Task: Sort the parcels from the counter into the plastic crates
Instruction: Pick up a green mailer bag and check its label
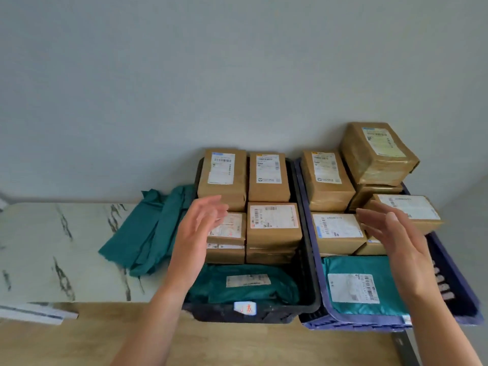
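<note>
Here both hands hover empty, fingers spread: the left hand (198, 233) above the black crate (307, 265), the right hand (396, 244) above the blue crate (449, 273) of parcels (273, 225).

The counter (52, 247) top is smooth and marble-look, white with dark veins. The boxes (268, 191) are brown cardboard under shiny clear tape, with white paper labels (273, 216). The black crate (277, 314) and blue crate (356, 324) are matt moulded plastic. The teal bags (142, 233) look matt and creased, while the mailer (351, 265) has a satin sheen. The floor (237, 344) shows pale wood grain, and the wall (184, 75) is matt
</note>
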`<state>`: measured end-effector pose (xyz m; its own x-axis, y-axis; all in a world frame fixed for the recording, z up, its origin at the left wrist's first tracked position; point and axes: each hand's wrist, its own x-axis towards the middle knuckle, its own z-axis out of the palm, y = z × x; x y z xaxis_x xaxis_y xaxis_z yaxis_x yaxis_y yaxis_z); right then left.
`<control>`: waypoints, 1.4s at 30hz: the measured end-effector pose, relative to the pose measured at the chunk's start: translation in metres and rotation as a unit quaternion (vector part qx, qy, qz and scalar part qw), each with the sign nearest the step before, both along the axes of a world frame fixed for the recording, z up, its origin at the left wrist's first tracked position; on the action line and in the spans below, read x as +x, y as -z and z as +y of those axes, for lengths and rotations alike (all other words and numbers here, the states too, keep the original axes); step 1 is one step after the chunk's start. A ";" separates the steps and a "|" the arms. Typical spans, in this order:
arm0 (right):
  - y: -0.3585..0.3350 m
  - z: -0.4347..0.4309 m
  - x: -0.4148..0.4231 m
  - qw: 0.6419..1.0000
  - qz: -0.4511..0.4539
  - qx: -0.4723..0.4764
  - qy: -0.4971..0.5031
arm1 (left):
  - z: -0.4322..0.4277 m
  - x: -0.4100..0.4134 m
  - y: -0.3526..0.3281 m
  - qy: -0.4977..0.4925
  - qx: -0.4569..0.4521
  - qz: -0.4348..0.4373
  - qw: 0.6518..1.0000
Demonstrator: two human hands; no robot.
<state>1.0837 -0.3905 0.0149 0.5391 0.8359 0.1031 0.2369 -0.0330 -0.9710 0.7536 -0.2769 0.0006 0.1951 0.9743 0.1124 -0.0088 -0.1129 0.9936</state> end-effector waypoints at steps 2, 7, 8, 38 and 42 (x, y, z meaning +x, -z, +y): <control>-0.004 0.013 -0.039 1.000 0.013 0.015 -0.007 | 0.005 -0.044 -0.002 -0.012 -0.001 0.004 1.000; -0.011 0.049 -0.147 0.998 0.045 0.026 -0.027 | 0.021 -0.156 -0.007 -0.059 -0.026 -0.016 0.998; -0.012 0.056 -0.168 0.998 0.046 0.027 -0.037 | 0.025 -0.176 -0.005 -0.065 -0.032 -0.018 0.997; 0.174 0.320 -0.502 0.844 0.370 -0.382 -0.066 | 0.235 -0.378 0.137 -0.067 -0.261 0.335 0.903; 0.215 0.313 -0.517 0.815 0.363 -0.451 -0.033 | 0.252 -0.388 0.173 -0.012 -0.337 0.388 0.858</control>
